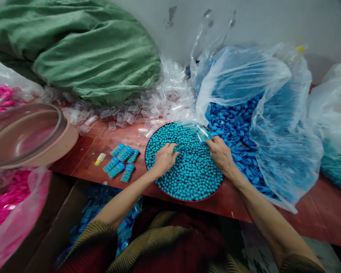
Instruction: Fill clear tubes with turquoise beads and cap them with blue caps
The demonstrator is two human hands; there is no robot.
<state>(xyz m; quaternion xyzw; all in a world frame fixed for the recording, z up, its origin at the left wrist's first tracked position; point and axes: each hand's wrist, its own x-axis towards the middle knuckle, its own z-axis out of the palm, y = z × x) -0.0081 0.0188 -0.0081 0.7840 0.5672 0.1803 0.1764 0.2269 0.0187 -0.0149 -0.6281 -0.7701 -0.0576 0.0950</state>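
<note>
A round red-rimmed tray (184,200) is full of small turquoise beads (187,174). Over its left half, my left hand (165,158) is closed, thumb and fingers pinched round something small and see-through that I cannot make out. At the far right edge of the beads, my right hand (220,153) grips a clear plastic container (202,132), and a blue cap (213,134) shows at its fingertips. Several filled containers (125,153) with blue caps lie on the table left of the tray.
Loose clear containers (130,115) are heaped behind the tray, below a green cloth sack (102,57). A plastic bag (287,132) spills blue caps (235,125) at right. A pink basin (53,148) stands left on the red table (85,157). Below are pink pieces (10,201) and blue-capped containers (125,231).
</note>
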